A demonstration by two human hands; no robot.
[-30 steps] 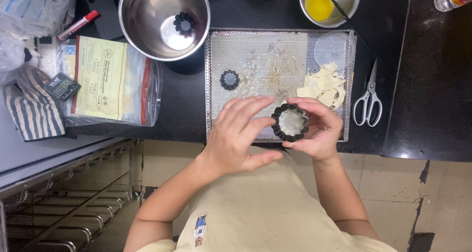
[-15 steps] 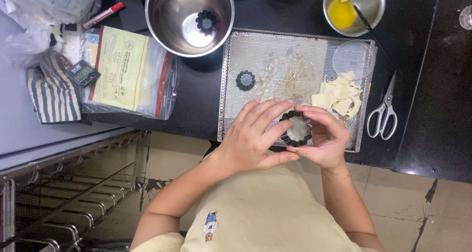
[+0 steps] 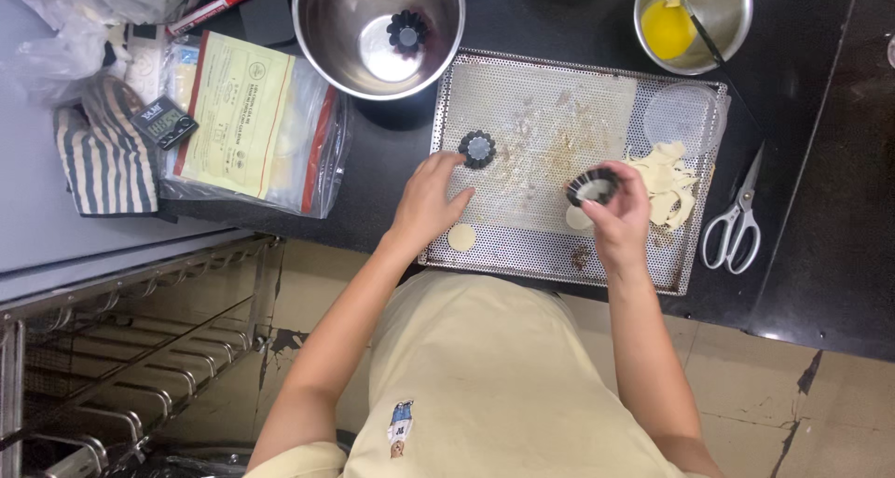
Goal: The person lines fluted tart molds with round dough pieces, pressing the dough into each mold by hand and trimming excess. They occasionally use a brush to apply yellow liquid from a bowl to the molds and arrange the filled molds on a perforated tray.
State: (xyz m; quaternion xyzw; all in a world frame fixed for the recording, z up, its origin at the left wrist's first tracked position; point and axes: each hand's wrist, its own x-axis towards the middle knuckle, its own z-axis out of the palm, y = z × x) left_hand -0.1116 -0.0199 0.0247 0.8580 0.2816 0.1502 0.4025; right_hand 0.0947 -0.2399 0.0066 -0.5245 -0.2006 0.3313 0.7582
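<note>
My right hand (image 3: 619, 219) grips a small dark fluted tart mould (image 3: 591, 186) lined with pale dough, held over the perforated metal tray (image 3: 550, 105). My left hand (image 3: 431, 198) reaches left across the tray with fingers spread, its fingertips next to a second fluted mould (image 3: 477, 148) lying on the tray. A round dough disc (image 3: 461, 237) rests just below the left hand. Another pale disc (image 3: 578, 218) shows under the right hand. Dough scraps (image 3: 669, 181) are piled to the right of the held mould.
A steel bowl (image 3: 354, 49) with one fluted mould (image 3: 407, 33) inside stands behind the tray. A small bowl of yellow egg wash (image 3: 692, 19) with a brush sits far right. Scissors (image 3: 738, 219), a plastic bag (image 3: 250, 119), a striped mitt (image 3: 103, 161), a red marker (image 3: 210, 10).
Both hands were pressed together around the lined mould. Now the left hand has let go and moved left toward the second mould, while the right hand keeps the lined mould.
</note>
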